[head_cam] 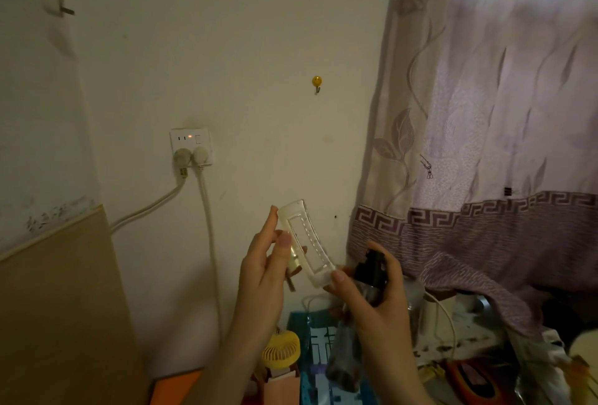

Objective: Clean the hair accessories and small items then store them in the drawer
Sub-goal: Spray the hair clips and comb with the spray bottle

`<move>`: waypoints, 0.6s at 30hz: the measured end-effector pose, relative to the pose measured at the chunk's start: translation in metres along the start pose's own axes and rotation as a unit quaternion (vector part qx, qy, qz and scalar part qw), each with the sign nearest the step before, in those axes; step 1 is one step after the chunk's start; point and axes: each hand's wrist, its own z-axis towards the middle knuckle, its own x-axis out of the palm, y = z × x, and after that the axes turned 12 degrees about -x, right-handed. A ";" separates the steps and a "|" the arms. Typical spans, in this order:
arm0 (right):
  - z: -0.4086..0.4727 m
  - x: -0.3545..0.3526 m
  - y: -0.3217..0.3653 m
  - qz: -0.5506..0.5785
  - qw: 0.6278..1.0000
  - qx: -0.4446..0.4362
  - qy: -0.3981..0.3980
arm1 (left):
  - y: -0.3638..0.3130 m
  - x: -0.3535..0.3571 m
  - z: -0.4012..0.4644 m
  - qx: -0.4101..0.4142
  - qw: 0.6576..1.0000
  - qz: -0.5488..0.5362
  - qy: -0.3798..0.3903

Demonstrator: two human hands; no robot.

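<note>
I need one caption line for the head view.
Left hand holds a clear hair clip; right hand grips a spray bottle.

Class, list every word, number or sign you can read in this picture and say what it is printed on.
None can be read with certainty.
Blue bag below the hands: large white characters, partly hidden and too blurred to read.
Wall socket: a red indicator light only, no legible marking.
Clear hair clip and spray bottle: no visible text.
</note>
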 end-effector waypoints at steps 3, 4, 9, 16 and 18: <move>0.008 -0.010 0.011 -0.050 0.997 -0.052 0.041 | -0.006 -0.007 0.005 0.025 0.999 0.042 0.007; 0.011 -0.012 0.015 -0.066 0.994 -0.075 0.053 | -0.008 -0.009 0.007 0.030 0.998 0.050 0.008; 0.025 -0.021 0.035 -0.122 0.974 -0.166 0.098 | -0.016 -0.015 0.016 0.047 0.996 0.070 0.009; 0.043 -0.024 0.050 -0.165 0.953 -0.227 0.114 | -0.026 -0.015 0.023 0.066 0.995 0.078 0.010; 0.046 -0.021 0.053 -0.178 0.948 -0.243 0.107 | -0.026 -0.012 0.022 0.073 0.994 0.082 0.002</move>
